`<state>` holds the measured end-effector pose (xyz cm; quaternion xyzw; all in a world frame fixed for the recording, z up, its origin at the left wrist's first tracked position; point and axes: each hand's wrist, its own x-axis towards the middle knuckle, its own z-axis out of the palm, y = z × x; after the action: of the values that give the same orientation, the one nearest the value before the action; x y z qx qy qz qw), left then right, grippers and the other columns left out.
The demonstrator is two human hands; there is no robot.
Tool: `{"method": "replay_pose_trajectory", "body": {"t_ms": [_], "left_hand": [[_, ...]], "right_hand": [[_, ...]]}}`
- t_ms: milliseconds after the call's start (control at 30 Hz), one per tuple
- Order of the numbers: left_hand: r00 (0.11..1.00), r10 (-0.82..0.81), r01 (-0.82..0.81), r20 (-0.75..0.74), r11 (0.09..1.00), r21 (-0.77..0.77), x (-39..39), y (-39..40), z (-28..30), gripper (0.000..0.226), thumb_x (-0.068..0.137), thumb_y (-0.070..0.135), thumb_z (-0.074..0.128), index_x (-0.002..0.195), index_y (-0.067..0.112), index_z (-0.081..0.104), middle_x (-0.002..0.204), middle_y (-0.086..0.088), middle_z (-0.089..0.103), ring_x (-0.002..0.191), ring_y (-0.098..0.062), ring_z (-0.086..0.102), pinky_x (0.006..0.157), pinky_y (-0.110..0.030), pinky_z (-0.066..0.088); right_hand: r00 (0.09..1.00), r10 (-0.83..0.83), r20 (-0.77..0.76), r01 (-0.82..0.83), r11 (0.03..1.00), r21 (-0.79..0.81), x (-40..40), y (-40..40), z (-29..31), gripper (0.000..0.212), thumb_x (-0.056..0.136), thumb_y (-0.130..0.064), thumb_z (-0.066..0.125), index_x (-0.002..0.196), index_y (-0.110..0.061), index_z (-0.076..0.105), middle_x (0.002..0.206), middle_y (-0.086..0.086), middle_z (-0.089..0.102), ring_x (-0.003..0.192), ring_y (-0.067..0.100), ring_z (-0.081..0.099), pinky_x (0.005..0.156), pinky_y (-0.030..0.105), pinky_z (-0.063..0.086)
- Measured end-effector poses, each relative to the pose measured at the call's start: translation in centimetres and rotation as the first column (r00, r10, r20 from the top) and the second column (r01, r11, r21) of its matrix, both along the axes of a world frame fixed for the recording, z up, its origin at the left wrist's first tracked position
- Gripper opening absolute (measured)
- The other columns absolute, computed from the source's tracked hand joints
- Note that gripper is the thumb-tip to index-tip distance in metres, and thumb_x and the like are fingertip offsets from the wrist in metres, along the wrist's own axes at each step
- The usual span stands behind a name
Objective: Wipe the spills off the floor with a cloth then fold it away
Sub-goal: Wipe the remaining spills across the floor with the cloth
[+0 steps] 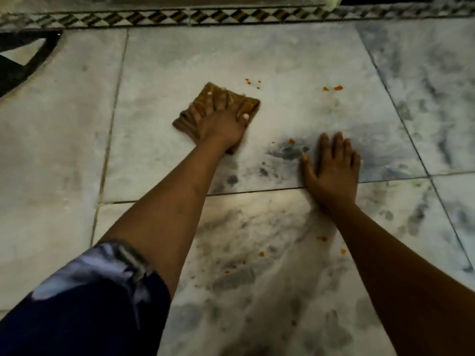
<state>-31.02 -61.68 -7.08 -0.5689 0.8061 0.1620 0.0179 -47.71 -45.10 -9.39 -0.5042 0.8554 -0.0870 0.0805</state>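
A folded brown cloth (247, 103) lies flat on the grey marble floor (295, 57) near the middle of the view. My left hand (221, 122) presses down on top of it with fingers spread over the fabric. My right hand (332, 167) rests flat on the floor to the right, fingers apart, holding nothing. Small orange spill bits lie on the tiles: a cluster (253, 83) just beyond the cloth, two pieces (334, 88) further right, one (291, 141) between my hands, and a few (321, 238) close to me.
A patterned border strip (205, 18) of dark and light diamonds runs along the far edge of the floor. A dark mat or frame (15, 70) lies at the far left. My knee in dark blue fabric (84, 304) fills the lower left.
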Motion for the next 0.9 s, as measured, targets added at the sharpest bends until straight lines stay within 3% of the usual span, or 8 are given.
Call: {"method": "replay_pose_trajectory", "body": {"t_ms": [67,200,300,400,467,633,700,900], "left_hand": [[0.993,-0.114,0.114,-0.001,0.991,-0.069,-1.9,2.3,-0.5,0.051,0.097,0.053,0.025,0.147,0.043,0.017,0.161,0.002,0.002,0.147,-0.025,-0.003,0.112,-0.057,-0.009],[0.976,-0.214,0.217,0.036,0.963,-0.159,2.9,4.8,-0.8,0.058,0.091,0.059,0.023,0.146,0.044,0.017,0.160,0.004,0.008,0.147,-0.022,0.005,0.113,-0.052,-0.003],[0.993,-0.090,0.099,0.071,0.985,-0.139,5.0,2.1,-0.6,0.056,0.093,0.057,0.026,0.146,0.042,0.019,0.160,0.001,0.008,0.147,-0.024,0.004,0.113,-0.057,-0.004],[0.995,0.094,-0.091,0.034,0.993,-0.076,1.7,-1.2,-0.6,0.055,0.096,0.052,0.031,0.147,0.041,0.016,0.161,-0.001,0.003,0.147,-0.029,-0.003,0.112,-0.061,-0.007],[0.995,0.104,-0.103,0.008,0.993,-0.057,-1.2,-1.5,-0.6,0.055,0.096,0.051,0.031,0.148,0.040,0.016,0.161,-0.003,0.003,0.147,-0.031,-0.004,0.111,-0.063,-0.008],[0.975,-0.219,0.221,0.031,0.965,-0.142,0.3,5.4,-0.5,0.055,0.094,0.056,0.027,0.147,0.043,0.018,0.160,0.001,0.008,0.147,-0.025,0.003,0.113,-0.055,-0.002],[0.964,-0.260,0.265,0.049,0.951,-0.161,3.4,7.0,-0.3,0.061,0.087,0.063,0.019,0.145,0.046,0.020,0.160,0.003,0.012,0.147,-0.024,0.009,0.113,-0.053,0.001],[0.998,0.053,-0.050,0.028,0.996,-0.077,0.6,0.3,-0.7,0.055,0.095,0.054,0.032,0.147,0.040,0.021,0.161,-0.001,0.005,0.147,-0.030,0.000,0.112,-0.060,-0.004]], "right_hand": [[1.000,-0.016,-0.017,0.016,1.000,-0.009,0.0,-0.1,-0.1,0.077,0.085,-0.057,0.020,0.151,-0.018,0.014,0.158,0.015,0.007,0.145,0.032,0.004,0.116,0.043,-0.001],[1.000,-0.005,-0.019,0.005,1.000,-0.004,0.1,-0.1,-0.3,0.076,0.086,-0.057,0.020,0.151,-0.018,0.011,0.158,0.015,0.005,0.145,0.033,0.003,0.116,0.044,-0.002],[1.000,0.001,-0.005,-0.001,1.000,-0.006,0.1,-0.1,-0.4,0.076,0.087,-0.058,0.020,0.151,-0.018,0.008,0.159,0.015,0.002,0.146,0.033,0.000,0.116,0.045,-0.004],[1.000,-0.002,-0.004,0.002,1.000,-0.006,0.0,-0.1,-0.4,0.077,0.087,-0.059,0.019,0.152,-0.018,0.007,0.159,0.015,0.000,0.146,0.033,-0.002,0.116,0.045,-0.005],[1.000,0.002,0.011,-0.002,1.000,-0.016,0.0,0.0,-0.4,0.077,0.087,-0.058,0.020,0.152,-0.018,0.007,0.159,0.015,0.000,0.146,0.032,-0.002,0.116,0.043,-0.005],[0.999,-0.009,0.035,0.011,0.997,-0.078,0.0,-0.1,-0.2,0.075,0.089,-0.056,0.025,0.151,-0.014,0.013,0.158,0.016,0.006,0.146,0.033,0.003,0.117,0.038,0.000],[1.000,-0.007,0.018,0.008,0.998,-0.055,0.2,-0.1,-0.2,0.075,0.089,-0.057,0.022,0.151,-0.015,0.011,0.158,0.016,0.004,0.146,0.032,0.002,0.117,0.037,-0.001],[1.000,-0.007,0.018,0.008,0.999,-0.032,0.2,-0.1,-0.5,0.075,0.089,-0.056,0.019,0.151,-0.016,0.007,0.158,0.016,0.000,0.146,0.031,-0.002,0.116,0.038,-0.005]]}}
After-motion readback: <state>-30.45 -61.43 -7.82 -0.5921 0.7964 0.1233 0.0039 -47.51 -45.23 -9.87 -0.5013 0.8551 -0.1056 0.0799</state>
